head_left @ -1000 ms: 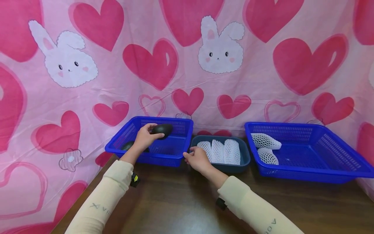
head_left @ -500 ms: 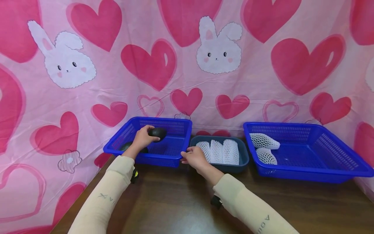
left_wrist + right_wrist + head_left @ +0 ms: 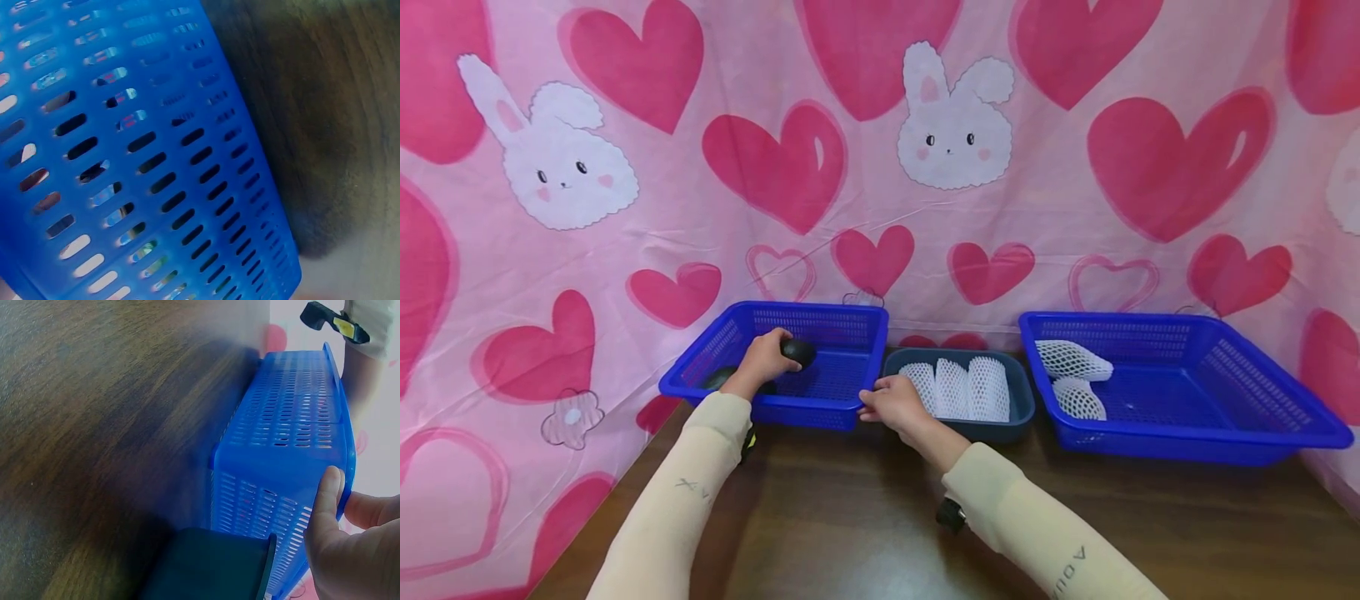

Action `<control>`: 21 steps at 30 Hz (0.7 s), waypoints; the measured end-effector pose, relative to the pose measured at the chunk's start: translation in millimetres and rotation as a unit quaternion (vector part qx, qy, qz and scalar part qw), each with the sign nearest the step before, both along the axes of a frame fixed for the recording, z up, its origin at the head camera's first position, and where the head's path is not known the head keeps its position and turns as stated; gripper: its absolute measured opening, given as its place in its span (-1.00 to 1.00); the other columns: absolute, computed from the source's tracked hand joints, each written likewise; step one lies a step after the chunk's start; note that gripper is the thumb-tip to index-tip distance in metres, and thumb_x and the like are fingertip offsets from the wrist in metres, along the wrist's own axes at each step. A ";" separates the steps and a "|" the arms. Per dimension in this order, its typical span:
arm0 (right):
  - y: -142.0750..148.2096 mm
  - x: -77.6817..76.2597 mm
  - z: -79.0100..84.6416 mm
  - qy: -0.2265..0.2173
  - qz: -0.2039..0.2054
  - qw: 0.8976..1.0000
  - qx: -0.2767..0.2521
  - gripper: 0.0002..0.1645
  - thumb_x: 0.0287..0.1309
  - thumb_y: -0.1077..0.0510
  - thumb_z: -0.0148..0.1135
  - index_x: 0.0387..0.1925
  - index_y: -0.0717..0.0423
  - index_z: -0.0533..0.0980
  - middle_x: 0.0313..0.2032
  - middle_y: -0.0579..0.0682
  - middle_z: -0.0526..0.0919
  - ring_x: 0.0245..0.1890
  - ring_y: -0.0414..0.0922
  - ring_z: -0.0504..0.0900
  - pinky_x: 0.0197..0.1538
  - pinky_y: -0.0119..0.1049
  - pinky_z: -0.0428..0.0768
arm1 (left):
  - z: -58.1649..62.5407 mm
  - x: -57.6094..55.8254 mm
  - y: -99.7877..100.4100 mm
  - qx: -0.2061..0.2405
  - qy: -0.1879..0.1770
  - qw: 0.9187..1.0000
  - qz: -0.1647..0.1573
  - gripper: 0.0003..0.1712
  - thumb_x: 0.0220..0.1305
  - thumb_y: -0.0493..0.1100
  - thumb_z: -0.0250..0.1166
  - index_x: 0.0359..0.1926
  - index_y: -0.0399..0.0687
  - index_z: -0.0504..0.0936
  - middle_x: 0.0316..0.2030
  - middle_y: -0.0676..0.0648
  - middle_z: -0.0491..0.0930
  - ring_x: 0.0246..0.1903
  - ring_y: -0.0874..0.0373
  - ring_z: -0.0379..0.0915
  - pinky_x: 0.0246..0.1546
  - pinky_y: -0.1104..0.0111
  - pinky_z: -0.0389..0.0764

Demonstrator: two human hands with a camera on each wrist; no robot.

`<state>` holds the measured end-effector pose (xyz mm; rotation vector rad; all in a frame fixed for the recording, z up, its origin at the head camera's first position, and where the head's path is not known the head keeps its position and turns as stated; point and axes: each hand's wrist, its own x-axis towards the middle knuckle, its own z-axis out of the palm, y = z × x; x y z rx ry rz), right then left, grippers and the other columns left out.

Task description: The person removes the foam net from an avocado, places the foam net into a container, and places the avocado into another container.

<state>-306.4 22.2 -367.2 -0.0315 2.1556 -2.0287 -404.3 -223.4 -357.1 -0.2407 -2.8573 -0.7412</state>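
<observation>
In the head view, my left hand (image 3: 763, 360) reaches over the near rim of the left blue basket (image 3: 808, 412) and grips a dark, egg-shaped avocado (image 3: 798, 353) low inside it. More dark avocados (image 3: 718, 379) lie at the basket's left, partly hidden by the hand and wrist. My right hand (image 3: 895, 404) pinches the near right corner of this basket's rim. The right wrist view shows thumb and fingers (image 3: 325, 495) on either side of the rim. Only the slotted basket wall (image 3: 156, 162) and the table fill the left wrist view, with the left hand hidden.
A dark grey-blue tray (image 3: 1022, 400) with three white foam net sleeves (image 3: 953, 390) stands right of the basket. Further right, a larger blue basket (image 3: 1187, 437) holds net-wrapped pieces (image 3: 1073, 362) at its left. A pink heart-print cloth (image 3: 820, 67) hangs behind the brown table (image 3: 835, 517).
My left hand has lowered the avocado deeper into the left basket and slightly left. The right hand has moved a little left and now pinches the basket's corner.
</observation>
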 end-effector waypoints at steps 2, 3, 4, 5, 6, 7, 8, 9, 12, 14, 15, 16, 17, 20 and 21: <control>-0.3 0.0 -0.1 0.002 0.002 1.000 0.000 -0.62 0.30 0.35 0.15 0.06 0.57 0.39 -0.32 0.24 0.69 -0.51 -0.15 0.66 -0.31 -0.30 0.66 | -1.7 -0.8 -1.3 -0.007 -0.008 1.000 0.001 -0.31 -0.09 -0.24 0.53 0.09 -0.38 0.47 -0.02 -0.40 0.55 0.00 -0.29 0.44 0.05 -0.02 0.41; -0.4 0.0 -0.3 0.004 0.002 1.000 0.000 -0.63 0.30 0.36 0.14 0.05 0.57 0.39 -0.32 0.24 0.69 -0.52 -0.15 0.65 -0.31 -0.29 0.66 | -2.8 -1.3 -2.0 -0.011 -0.012 1.000 0.000 -0.30 -0.09 -0.24 0.53 0.09 -0.38 0.47 -0.01 -0.40 0.55 0.01 -0.29 0.44 0.06 -0.03 0.41; -0.6 -0.3 -0.6 0.005 0.002 1.000 -0.003 -0.63 0.30 0.36 0.14 0.04 0.58 0.39 -0.33 0.25 0.69 -0.52 -0.15 0.65 -0.31 -0.29 0.67 | -3.8 -1.8 -2.6 -0.016 -0.015 1.000 -0.001 -0.30 -0.08 -0.24 0.53 0.10 -0.39 0.46 -0.01 -0.41 0.54 0.02 -0.30 0.44 0.06 -0.03 0.40; -0.7 -0.2 -0.9 0.007 0.004 1.000 -0.003 -0.64 0.30 0.37 0.14 0.04 0.58 0.39 -0.32 0.25 0.69 -0.52 -0.15 0.65 -0.31 -0.29 0.67 | -4.4 -2.0 -3.1 -0.021 -0.018 1.000 -0.002 -0.30 -0.08 -0.25 0.53 0.10 -0.39 0.46 0.00 -0.41 0.54 0.02 -0.30 0.43 0.07 -0.03 0.40; -0.9 -0.2 -1.1 0.010 0.005 1.000 -0.004 -0.64 0.31 0.37 0.13 0.04 0.58 0.39 -0.32 0.26 0.69 -0.51 -0.14 0.65 -0.31 -0.29 0.67 | -5.6 -2.4 -4.0 -0.026 -0.020 0.999 -0.004 -0.30 -0.08 -0.25 0.53 0.10 -0.40 0.46 0.01 -0.42 0.53 0.03 -0.31 0.43 0.07 -0.03 0.40; -0.9 -0.3 -1.3 0.012 0.006 1.000 -0.002 -0.64 0.31 0.37 0.13 0.04 0.59 0.39 -0.33 0.26 0.69 -0.50 -0.13 0.66 -0.32 -0.29 0.67 | -6.3 -2.8 -4.4 -0.031 -0.022 0.999 -0.006 -0.30 -0.07 -0.26 0.52 0.11 -0.41 0.45 0.01 -0.43 0.53 0.03 -0.31 0.43 0.08 -0.04 0.40; -1.1 -0.5 -1.5 0.014 0.007 1.000 0.001 -0.64 0.31 0.37 0.13 0.04 0.59 0.39 -0.33 0.25 0.69 -0.50 -0.11 0.67 -0.32 -0.29 0.67 | -7.3 -3.3 -5.3 -0.036 -0.023 0.999 -0.007 -0.30 -0.07 -0.27 0.52 0.11 -0.41 0.45 0.01 -0.44 0.52 0.03 -0.31 0.43 0.08 -0.04 0.40; -1.0 -0.6 -1.5 0.015 0.008 1.000 0.004 -0.64 0.31 0.36 0.13 0.03 0.58 0.40 -0.34 0.25 0.69 -0.48 -0.10 0.68 -0.32 -0.28 0.67 | -7.8 -3.5 -5.8 -0.041 -0.024 0.999 -0.008 -0.30 -0.07 -0.28 0.52 0.10 -0.42 0.45 0.01 -0.44 0.52 0.03 -0.32 0.43 0.08 -0.05 0.40; -1.0 -0.6 -1.7 0.021 0.012 1.000 0.010 -0.66 0.32 0.35 0.12 0.02 0.58 0.41 -0.35 0.24 0.69 -0.46 -0.07 0.69 -0.31 -0.28 0.67 | -8.3 -3.2 -6.3 -0.055 -0.025 0.998 -0.012 -0.31 -0.07 -0.29 0.52 0.10 -0.43 0.45 0.01 -0.46 0.51 0.03 -0.33 0.43 0.08 -0.05 0.40; -0.7 -0.4 -1.6 0.023 0.014 1.000 0.009 -0.66 0.31 0.36 0.12 0.01 0.58 0.41 -0.35 0.24 0.69 -0.46 -0.07 0.68 -0.31 -0.29 0.67 | -8.0 -3.0 -5.6 -0.064 -0.028 0.997 -0.015 -0.31 -0.06 -0.28 0.51 0.10 -0.44 0.44 0.02 -0.47 0.51 0.05 -0.34 0.42 0.09 -0.05 0.39; -0.5 0.0 -1.5 0.024 0.015 1.000 0.007 -0.67 0.31 0.37 0.13 0.00 0.58 0.42 -0.35 0.24 0.69 -0.47 -0.08 0.68 -0.31 -0.29 0.67 | -7.7 -2.9 -5.0 -0.068 -0.031 0.997 -0.016 -0.31 -0.06 -0.28 0.51 0.11 -0.44 0.44 0.02 -0.48 0.50 0.06 -0.35 0.41 0.09 -0.05 0.39; -0.4 0.1 -1.5 0.026 0.017 1.000 0.005 -0.69 0.31 0.38 0.12 -0.01 0.59 0.42 -0.35 0.25 0.69 -0.47 -0.09 0.67 -0.31 -0.29 0.67 | -7.8 -3.1 -4.9 -0.070 -0.034 0.997 -0.017 -0.30 -0.06 -0.28 0.51 0.11 -0.44 0.44 0.02 -0.49 0.50 0.07 -0.36 0.40 0.10 -0.06 0.38; -0.3 0.3 -1.3 0.026 0.018 1.000 0.002 -0.70 0.30 0.38 0.12 -0.03 0.59 0.42 -0.35 0.25 0.69 -0.48 -0.10 0.67 -0.32 -0.29 0.67 | -8.0 -4.0 -4.9 -0.072 -0.038 0.996 -0.018 -0.30 -0.06 -0.28 0.51 0.11 -0.44 0.44 0.03 -0.49 0.49 0.08 -0.36 0.39 0.11 -0.06 0.37; 0.4 0.7 -1.1 0.028 0.017 0.999 0.006 -0.72 0.30 0.38 0.13 -0.06 0.57 0.44 -0.37 0.23 0.69 -0.50 -0.12 0.66 -0.32 -0.30 0.67 | -10.1 -8.8 -5.8 -0.071 -0.047 0.996 -0.023 -0.29 -0.07 -0.27 0.53 0.10 -0.44 0.45 0.01 -0.48 0.51 0.07 -0.37 0.39 0.10 -0.07 0.38; 0.6 0.7 -1.1 0.028 0.017 0.999 0.007 -0.73 0.30 0.38 0.12 -0.06 0.57 0.45 -0.38 0.23 0.69 -0.51 -0.13 0.65 -0.33 -0.30 0.67 | -10.9 -10.9 -6.2 -0.072 -0.049 0.996 -0.024 -0.29 -0.09 -0.27 0.53 0.09 -0.44 0.46 0.00 -0.48 0.51 0.06 -0.38 0.40 0.09 -0.07 0.39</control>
